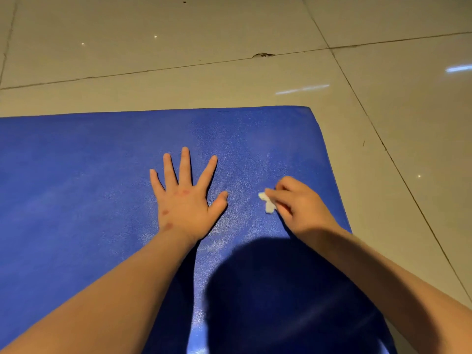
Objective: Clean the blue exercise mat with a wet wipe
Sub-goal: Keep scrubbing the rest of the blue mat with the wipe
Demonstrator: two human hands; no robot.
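Observation:
The blue exercise mat lies flat on the floor and fills the lower part of the view. Its far edge and far right corner are visible. My left hand rests palm down on the mat near its middle, fingers spread straight. To the right, my right hand has curled fingers holding a small crumpled white wet wipe against the mat surface. A faint damp sheen shows on the mat around and beyond the wipe.
Glossy beige floor tiles with dark grout lines surround the mat at the back and right. A chipped spot sits on one grout line. A dark round shadow falls on the mat's near part.

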